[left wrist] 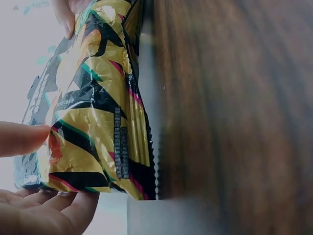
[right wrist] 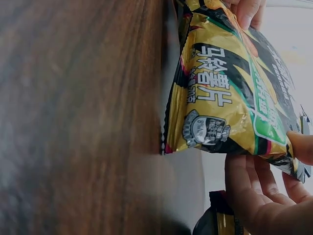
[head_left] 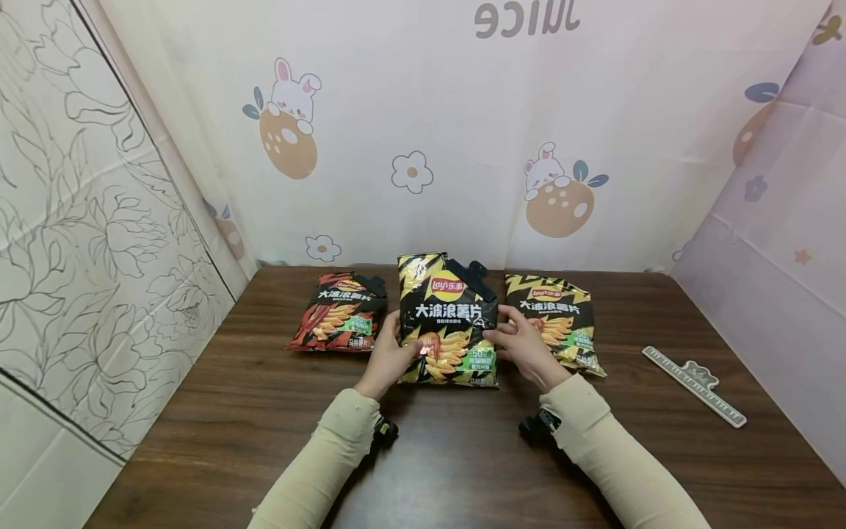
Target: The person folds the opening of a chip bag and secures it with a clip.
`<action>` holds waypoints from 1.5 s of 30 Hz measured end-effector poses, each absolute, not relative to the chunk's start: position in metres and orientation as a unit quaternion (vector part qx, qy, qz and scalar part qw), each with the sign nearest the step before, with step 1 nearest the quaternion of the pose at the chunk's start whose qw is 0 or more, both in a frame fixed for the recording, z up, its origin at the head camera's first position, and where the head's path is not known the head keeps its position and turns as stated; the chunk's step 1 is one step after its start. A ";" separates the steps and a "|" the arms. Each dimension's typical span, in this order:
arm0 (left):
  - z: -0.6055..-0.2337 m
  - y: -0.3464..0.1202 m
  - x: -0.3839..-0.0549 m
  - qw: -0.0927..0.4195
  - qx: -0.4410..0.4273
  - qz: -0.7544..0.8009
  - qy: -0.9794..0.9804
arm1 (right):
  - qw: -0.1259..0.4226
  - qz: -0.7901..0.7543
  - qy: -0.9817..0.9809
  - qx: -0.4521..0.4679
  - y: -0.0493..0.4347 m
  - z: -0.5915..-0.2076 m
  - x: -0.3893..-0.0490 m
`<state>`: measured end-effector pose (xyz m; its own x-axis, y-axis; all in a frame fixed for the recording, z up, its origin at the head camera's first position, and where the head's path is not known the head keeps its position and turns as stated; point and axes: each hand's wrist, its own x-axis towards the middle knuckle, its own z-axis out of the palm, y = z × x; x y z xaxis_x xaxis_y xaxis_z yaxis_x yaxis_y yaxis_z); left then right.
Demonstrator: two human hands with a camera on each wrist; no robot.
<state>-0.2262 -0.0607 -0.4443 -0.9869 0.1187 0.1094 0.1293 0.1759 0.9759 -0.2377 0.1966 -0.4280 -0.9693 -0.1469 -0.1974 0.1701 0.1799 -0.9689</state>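
Both hands grip a black-and-yellow bag of potato chips (head_left: 451, 330) by its two sides. My left hand (head_left: 388, 358) has its thumb on the front and its other fingers behind the left edge. On the opposite edge, my right hand (head_left: 531, 351) pinches the bag the same way. A black bag clip (head_left: 473, 279) sits slantwise across the upper right corner of this bag. In the wrist views the bag's crimped bottom edge is close to the table; whether it touches, I cannot tell.
To the left lies a red-and-black chip bag (head_left: 338, 314) with a black clip (head_left: 371, 284) at its top corner. Another black-and-yellow chip bag (head_left: 558, 316) lies right, partly behind my right hand. A pale clip (head_left: 694, 386) rests farther right on the wooden table (head_left: 449, 463). A printed curtain (head_left: 463, 213) hangs behind.
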 end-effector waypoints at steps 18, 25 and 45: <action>-0.441 -0.062 -0.227 -0.018 -0.045 -0.603 -0.796 | 0.124 -0.639 0.759 0.025 0.195 -0.425 -0.249; -0.440 -0.062 -0.229 -0.029 -0.034 -0.597 -0.801 | 0.128 -0.639 0.758 0.029 0.194 -0.424 -0.258; -0.445 -0.062 -0.244 -0.037 -0.027 -0.574 -0.818 | 0.119 -0.630 0.765 0.057 0.188 -0.423 -0.278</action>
<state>-0.2442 -0.0623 -0.4452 -0.9958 0.0869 -0.0289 0.0025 0.3406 0.9402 -0.2779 0.1883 -0.4229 -0.9653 -0.0631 -0.2533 0.2365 0.1995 -0.9509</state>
